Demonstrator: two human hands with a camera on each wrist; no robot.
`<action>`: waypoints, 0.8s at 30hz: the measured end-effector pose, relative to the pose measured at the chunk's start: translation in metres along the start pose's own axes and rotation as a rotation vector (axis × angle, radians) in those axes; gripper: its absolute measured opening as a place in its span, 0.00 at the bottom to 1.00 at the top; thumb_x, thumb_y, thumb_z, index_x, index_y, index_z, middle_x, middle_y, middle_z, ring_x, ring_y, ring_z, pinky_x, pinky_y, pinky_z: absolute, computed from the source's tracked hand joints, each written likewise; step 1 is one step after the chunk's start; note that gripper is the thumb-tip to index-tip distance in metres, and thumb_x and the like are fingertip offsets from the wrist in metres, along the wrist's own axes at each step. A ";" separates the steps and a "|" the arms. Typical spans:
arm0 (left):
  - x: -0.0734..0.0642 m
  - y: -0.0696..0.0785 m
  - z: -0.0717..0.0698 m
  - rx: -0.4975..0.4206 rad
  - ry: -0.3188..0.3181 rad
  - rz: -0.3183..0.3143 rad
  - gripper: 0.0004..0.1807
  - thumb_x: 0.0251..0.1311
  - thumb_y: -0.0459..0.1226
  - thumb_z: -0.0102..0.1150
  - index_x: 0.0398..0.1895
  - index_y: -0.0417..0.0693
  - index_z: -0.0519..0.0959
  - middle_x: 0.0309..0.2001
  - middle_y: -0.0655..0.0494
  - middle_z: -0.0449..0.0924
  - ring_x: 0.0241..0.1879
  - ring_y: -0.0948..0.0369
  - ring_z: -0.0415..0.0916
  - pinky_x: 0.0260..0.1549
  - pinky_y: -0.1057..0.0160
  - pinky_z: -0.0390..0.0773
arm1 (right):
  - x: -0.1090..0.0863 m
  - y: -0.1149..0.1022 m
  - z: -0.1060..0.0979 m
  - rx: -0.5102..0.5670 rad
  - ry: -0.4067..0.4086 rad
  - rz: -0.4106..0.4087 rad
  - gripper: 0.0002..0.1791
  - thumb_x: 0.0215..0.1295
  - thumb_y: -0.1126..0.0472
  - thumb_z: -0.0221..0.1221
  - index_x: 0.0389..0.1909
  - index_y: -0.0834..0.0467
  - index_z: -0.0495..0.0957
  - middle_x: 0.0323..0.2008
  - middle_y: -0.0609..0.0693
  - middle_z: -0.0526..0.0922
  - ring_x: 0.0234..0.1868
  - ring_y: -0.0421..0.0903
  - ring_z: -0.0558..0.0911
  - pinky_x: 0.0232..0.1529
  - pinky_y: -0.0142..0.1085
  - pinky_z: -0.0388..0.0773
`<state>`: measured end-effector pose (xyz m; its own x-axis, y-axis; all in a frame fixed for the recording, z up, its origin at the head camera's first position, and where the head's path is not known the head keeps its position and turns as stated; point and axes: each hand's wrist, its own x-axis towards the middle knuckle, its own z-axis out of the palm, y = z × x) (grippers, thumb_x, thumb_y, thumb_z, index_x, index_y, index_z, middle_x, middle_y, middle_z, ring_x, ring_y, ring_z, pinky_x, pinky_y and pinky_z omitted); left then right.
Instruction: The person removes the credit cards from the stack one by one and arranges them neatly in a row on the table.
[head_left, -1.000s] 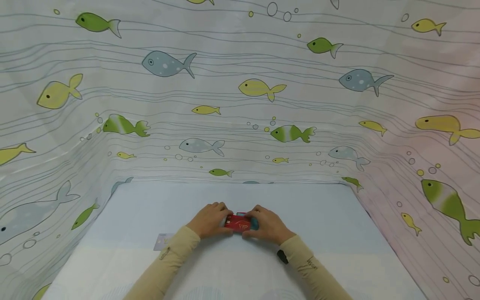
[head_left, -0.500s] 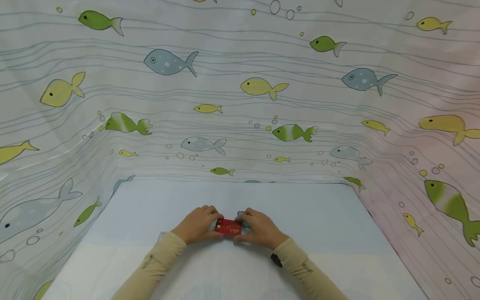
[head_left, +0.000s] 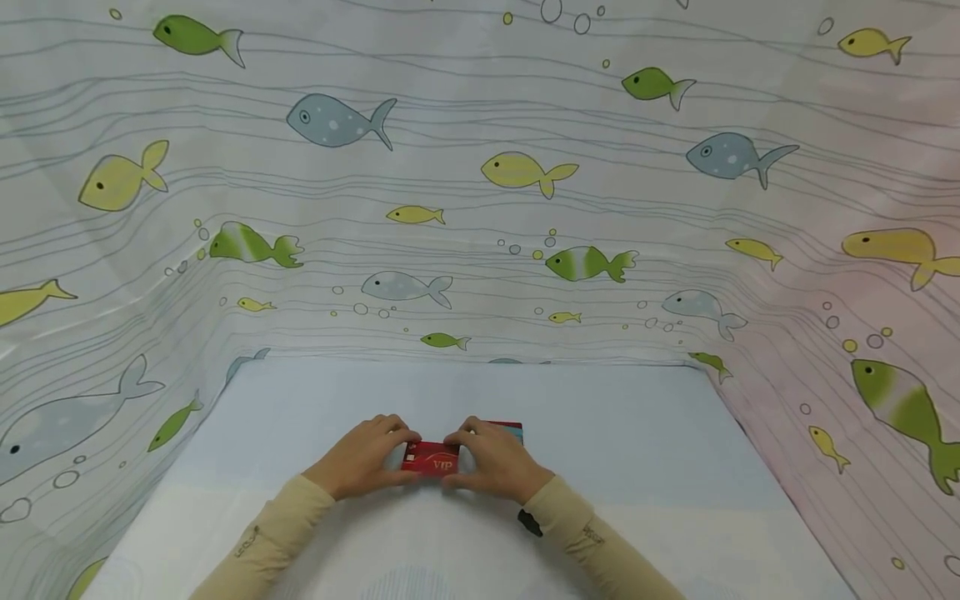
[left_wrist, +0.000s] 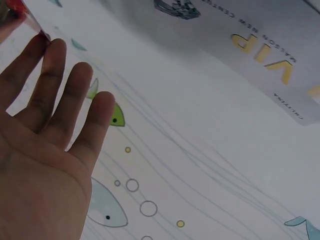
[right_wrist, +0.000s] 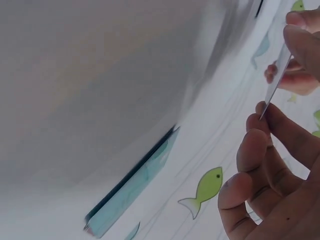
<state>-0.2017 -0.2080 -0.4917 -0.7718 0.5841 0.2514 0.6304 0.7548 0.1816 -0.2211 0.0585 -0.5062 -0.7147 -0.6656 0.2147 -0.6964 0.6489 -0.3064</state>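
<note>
- The left hand (head_left: 360, 458) is pinching the left edge of the red card (head_left: 431, 459), its thumb sitting along the near side and its fingertips along the far side.
- The right hand (head_left: 498, 462) is pinching the opposite edge in the same way, its thumb also lying on the near side.
- The red card is sitting between the two hands above the tabletop (head_left: 600, 417), its face showing toward the head camera, with gold "VIP" lettering on the right and a small pale square on the left; whether its lower edge is touching the surface, I cannot tell.
- In the left wrist view, the remaining fingers of the left hand are stretching out, slightly apart.
- A blue-and-red card (head_left: 514, 431) is lying just behind the right hand, which is partly covering it.
- In the right wrist view, a teal item (right_wrist: 135, 185) with a dark edge is showing apart from the fingers; whether it is that same card, I cannot tell.
- A grey card (left_wrist: 260, 50) with gold "VIP" letters is lying near the left hand, running out of the left wrist view.
- Beige sleeves (head_left: 262, 533) are covering both forearms, and a black object (head_left: 529, 522) is showing by the right wrist.
- A fish-printed sheet (head_left: 450, 133) is rising behind the tabletop and along its sides.
</note>
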 end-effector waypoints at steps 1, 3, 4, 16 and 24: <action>-0.002 -0.001 0.000 0.001 0.003 -0.001 0.28 0.53 0.55 0.74 0.53 0.52 0.83 0.45 0.60 0.79 0.43 0.61 0.75 0.43 0.57 0.78 | 0.002 -0.002 0.001 -0.008 0.000 -0.003 0.34 0.55 0.34 0.71 0.59 0.47 0.81 0.48 0.44 0.78 0.42 0.38 0.80 0.46 0.32 0.80; -0.006 -0.004 -0.001 0.004 0.013 -0.002 0.27 0.53 0.55 0.74 0.52 0.52 0.84 0.44 0.60 0.79 0.43 0.61 0.75 0.43 0.57 0.78 | 0.005 -0.005 0.003 -0.024 0.001 -0.005 0.33 0.55 0.35 0.71 0.58 0.47 0.81 0.48 0.44 0.78 0.41 0.39 0.80 0.45 0.33 0.80; -0.008 -0.005 -0.001 0.008 0.015 -0.002 0.27 0.53 0.55 0.74 0.52 0.52 0.84 0.45 0.60 0.79 0.43 0.61 0.75 0.43 0.57 0.78 | 0.006 -0.007 0.005 -0.035 0.002 -0.009 0.33 0.55 0.35 0.71 0.58 0.47 0.81 0.47 0.45 0.79 0.40 0.39 0.80 0.45 0.32 0.80; -0.028 -0.017 -0.002 0.000 -0.019 -0.020 0.27 0.51 0.52 0.77 0.52 0.51 0.84 0.44 0.61 0.79 0.42 0.61 0.74 0.41 0.56 0.78 | 0.018 -0.035 0.017 -0.151 -0.042 0.015 0.31 0.55 0.34 0.71 0.54 0.47 0.83 0.45 0.44 0.80 0.40 0.38 0.78 0.41 0.33 0.79; -0.035 -0.017 0.000 0.005 -0.057 -0.058 0.28 0.49 0.53 0.77 0.51 0.50 0.85 0.43 0.60 0.79 0.43 0.59 0.75 0.43 0.54 0.78 | 0.022 -0.038 0.026 -0.130 -0.107 0.029 0.30 0.55 0.35 0.71 0.54 0.47 0.83 0.44 0.43 0.79 0.38 0.36 0.78 0.39 0.29 0.78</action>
<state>-0.1852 -0.2410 -0.5037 -0.8105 0.5555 0.1857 0.5843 0.7892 0.1894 -0.2089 0.0093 -0.5136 -0.7286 -0.6767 0.1055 -0.6829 0.7061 -0.1874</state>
